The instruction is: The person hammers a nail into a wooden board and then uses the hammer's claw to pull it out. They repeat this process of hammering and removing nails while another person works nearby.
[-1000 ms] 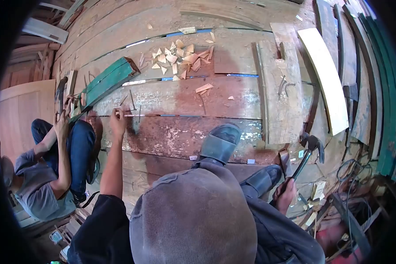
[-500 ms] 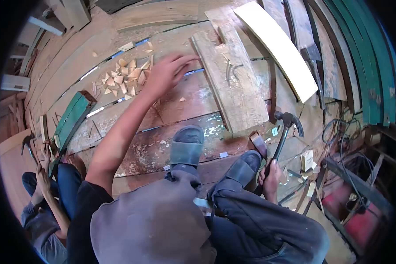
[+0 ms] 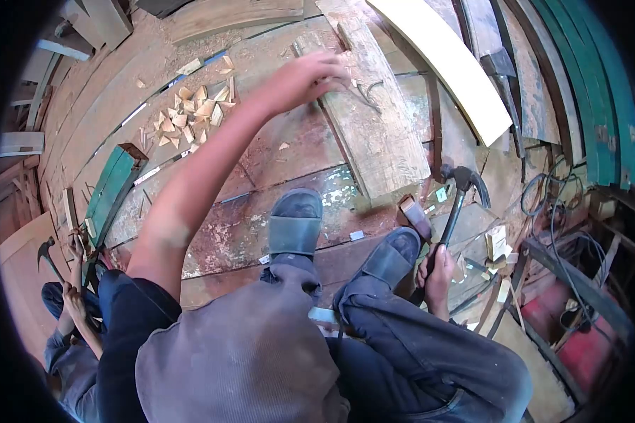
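My left hand (image 3: pixel 319 76) reaches out over the left edge of a worn wooden board (image 3: pixel 395 151), fingers extended and apart, holding nothing that I can see. Just beyond the fingertips, a few dark, curved metal pieces that look like bent nails (image 3: pixel 368 97) lie on the board. Beside my right foot, my right hand (image 3: pixel 439 273) is closed around the handle of a claw hammer (image 3: pixel 456 204), whose head points up and away from me.
Wood chips (image 3: pixel 189 116) are heaped on the plank floor. A pale curved board (image 3: pixel 448 63) lies beyond the worn one. At left, a co-worker's hand (image 3: pixel 73 299) grips another hammer (image 3: pixel 46 250) near a green wooden piece (image 3: pixel 116 176). Cables (image 3: pixel 554 204) tangle at right.
My left hand has moved right and slightly up, from beside the worn board to above it, close to the bent metal pieces. The right hand still grips the hammer; the view has shifted slightly.
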